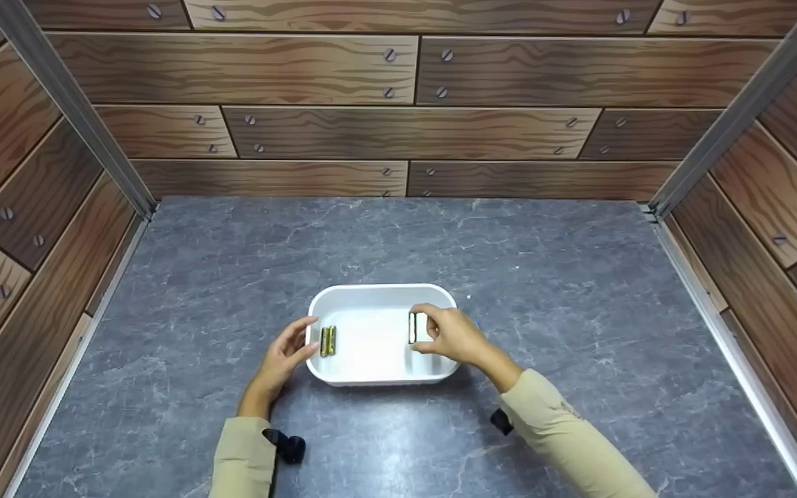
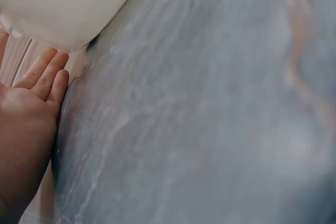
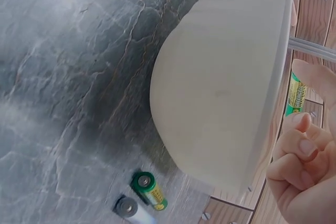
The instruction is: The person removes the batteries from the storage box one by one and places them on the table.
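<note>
Pinching a green battery (image 3: 295, 97), lettering blurred, the right hand (image 1: 455, 336) hovers over a tray (image 1: 381, 380), the left hand (image 1: 286, 358), fingers relaxed, alongside.

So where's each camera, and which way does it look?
Head: on the head, facing forward and down at the white rectangular tray; left hand, right hand and beige sleeves show.
Left wrist: on that wrist, facing the tray's outside and grey marbled tabletop; left hand shows.
Right wrist: on that wrist, facing the tray's outside; right hand shows, pinching a green-and-yellow cylindrical battery.
Head and right wrist share the pinched battery.
</note>
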Action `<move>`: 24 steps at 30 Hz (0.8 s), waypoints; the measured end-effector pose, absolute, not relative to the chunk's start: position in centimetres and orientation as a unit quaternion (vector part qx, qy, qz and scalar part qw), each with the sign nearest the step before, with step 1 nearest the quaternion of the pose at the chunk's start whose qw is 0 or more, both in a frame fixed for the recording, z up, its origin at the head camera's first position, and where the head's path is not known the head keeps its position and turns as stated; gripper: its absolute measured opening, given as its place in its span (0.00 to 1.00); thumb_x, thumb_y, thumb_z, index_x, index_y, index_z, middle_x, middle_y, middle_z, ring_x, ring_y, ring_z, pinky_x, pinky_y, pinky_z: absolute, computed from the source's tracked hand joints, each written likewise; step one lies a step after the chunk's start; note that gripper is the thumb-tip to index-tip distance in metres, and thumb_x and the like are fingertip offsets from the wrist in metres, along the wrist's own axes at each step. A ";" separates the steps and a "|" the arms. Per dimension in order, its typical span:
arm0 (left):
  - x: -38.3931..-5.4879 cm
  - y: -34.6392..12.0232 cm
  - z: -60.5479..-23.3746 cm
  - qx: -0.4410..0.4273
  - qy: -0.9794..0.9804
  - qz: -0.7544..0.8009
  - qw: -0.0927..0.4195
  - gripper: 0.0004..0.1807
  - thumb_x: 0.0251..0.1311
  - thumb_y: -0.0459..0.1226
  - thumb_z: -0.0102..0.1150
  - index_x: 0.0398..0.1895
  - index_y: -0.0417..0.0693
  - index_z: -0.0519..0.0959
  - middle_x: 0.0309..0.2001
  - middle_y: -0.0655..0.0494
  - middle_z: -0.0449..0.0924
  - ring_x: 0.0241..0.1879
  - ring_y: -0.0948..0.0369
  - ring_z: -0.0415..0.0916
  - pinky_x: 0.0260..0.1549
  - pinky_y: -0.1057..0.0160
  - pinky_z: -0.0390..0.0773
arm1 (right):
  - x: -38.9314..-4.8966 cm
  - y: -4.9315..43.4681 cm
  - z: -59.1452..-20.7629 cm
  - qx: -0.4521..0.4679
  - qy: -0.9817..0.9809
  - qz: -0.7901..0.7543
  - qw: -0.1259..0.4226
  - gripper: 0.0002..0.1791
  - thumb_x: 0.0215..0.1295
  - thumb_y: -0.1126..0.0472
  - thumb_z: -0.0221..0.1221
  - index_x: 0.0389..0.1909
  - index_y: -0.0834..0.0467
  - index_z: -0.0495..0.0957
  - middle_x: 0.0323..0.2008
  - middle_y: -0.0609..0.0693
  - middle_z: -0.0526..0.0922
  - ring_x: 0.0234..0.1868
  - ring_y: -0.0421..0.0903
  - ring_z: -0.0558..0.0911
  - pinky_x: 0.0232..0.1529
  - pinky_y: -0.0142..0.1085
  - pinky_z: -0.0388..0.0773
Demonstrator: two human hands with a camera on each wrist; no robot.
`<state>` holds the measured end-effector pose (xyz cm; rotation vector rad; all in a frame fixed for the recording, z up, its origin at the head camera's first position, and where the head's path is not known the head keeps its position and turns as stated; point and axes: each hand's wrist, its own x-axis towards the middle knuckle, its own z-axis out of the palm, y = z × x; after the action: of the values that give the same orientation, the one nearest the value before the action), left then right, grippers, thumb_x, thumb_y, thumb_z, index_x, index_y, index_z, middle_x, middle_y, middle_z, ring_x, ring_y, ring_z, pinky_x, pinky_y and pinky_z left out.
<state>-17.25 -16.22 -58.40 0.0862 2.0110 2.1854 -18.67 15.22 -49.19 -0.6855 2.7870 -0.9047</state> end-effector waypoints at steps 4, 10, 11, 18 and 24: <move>-17.2 -16.3 -58.4 0.026 0.676 0.731 0.085 0.29 0.61 0.26 0.57 0.66 0.36 0.65 0.66 0.36 0.67 0.57 0.69 0.72 0.51 0.74 0.74 | -18.7 15.9 -49.2 -0.231 0.921 -0.307 0.059 0.29 0.51 0.57 0.71 0.54 0.61 0.76 0.20 0.49 0.74 0.20 0.35 0.64 0.24 0.26 0.60; -17.3 -16.2 -58.4 0.023 0.674 0.733 0.086 0.29 0.60 0.26 0.57 0.66 0.36 0.65 0.66 0.36 0.67 0.56 0.70 0.72 0.52 0.74 0.73 | -18.6 16.9 -49.2 -0.234 0.918 -0.316 0.050 0.28 0.50 0.58 0.72 0.53 0.61 0.76 0.19 0.47 0.72 0.20 0.34 0.63 0.24 0.25 0.60; -17.3 -16.2 -58.4 0.022 0.675 0.732 0.087 0.29 0.60 0.26 0.57 0.66 0.36 0.65 0.66 0.36 0.67 0.56 0.70 0.72 0.52 0.74 0.73 | -18.6 17.0 -49.2 -0.232 0.918 -0.318 0.050 0.28 0.50 0.59 0.72 0.53 0.61 0.76 0.19 0.47 0.72 0.20 0.34 0.63 0.24 0.25 0.60; -17.3 -16.1 -58.5 0.027 0.672 0.735 0.085 0.29 0.61 0.25 0.56 0.66 0.34 0.64 0.66 0.33 0.66 0.57 0.68 0.72 0.53 0.74 0.73 | -18.5 18.3 -49.2 -0.224 0.913 -0.336 0.052 0.29 0.51 0.60 0.71 0.54 0.64 0.75 0.19 0.50 0.73 0.20 0.34 0.63 0.23 0.25 0.60; -17.3 -16.1 -58.6 0.033 0.670 0.737 0.081 0.29 0.60 0.25 0.56 0.66 0.32 0.64 0.65 0.31 0.66 0.55 0.70 0.73 0.52 0.74 0.73 | -18.6 19.3 -49.3 -0.212 0.907 -0.362 0.050 0.28 0.51 0.62 0.71 0.53 0.65 0.75 0.19 0.49 0.72 0.19 0.32 0.63 0.23 0.25 0.61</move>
<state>-17.34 -16.15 -58.55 0.0973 2.0038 2.2027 -18.55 19.34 -49.30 -0.6443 2.7601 -1.1015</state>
